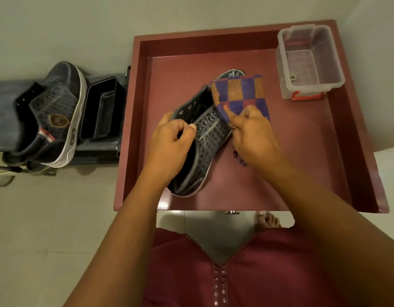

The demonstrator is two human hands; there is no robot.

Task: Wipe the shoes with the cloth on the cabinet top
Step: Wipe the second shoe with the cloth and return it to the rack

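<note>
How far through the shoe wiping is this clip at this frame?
Midway at most. The left hand grips one dark shoe on the red cabinet top, while the right hand holds the checked cloth on its toe end. The second shoe sits on the rack to the left; whether it has been wiped can't be told.

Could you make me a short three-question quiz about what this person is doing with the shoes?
1. True or false: the left hand grips the shoe on the cabinet top.
2. What does the right hand hold: A) brush, B) checked cloth, C) sponge?
3. Where is the second shoe: on the rack to the left, or in the clear plastic box?

Key: 1 true; 2 B; 3 on the rack to the left.
</note>
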